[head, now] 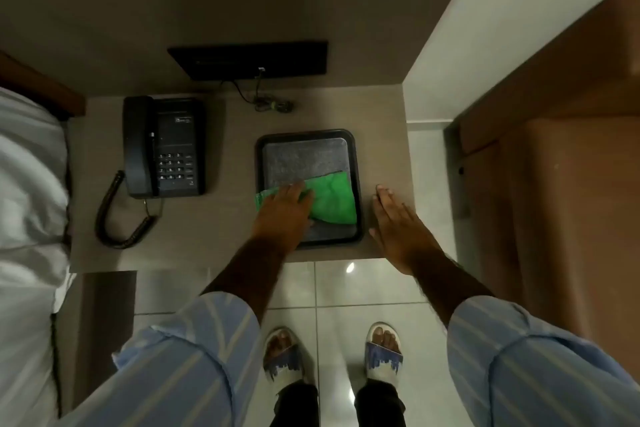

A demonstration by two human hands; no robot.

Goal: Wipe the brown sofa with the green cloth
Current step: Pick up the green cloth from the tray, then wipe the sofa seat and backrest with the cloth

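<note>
Resting on a grey table [221, 225], tray [359, 184] holding green cloth [334, 198].

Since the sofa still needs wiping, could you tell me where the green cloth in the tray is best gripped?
Probably its left end. The green cloth lies flat in the black tray, and that end spills over the tray's left rim, where the left hand already rests on it. Pinch there from above and lift clear of the rim. The right hand is flat beside the tray.
</note>
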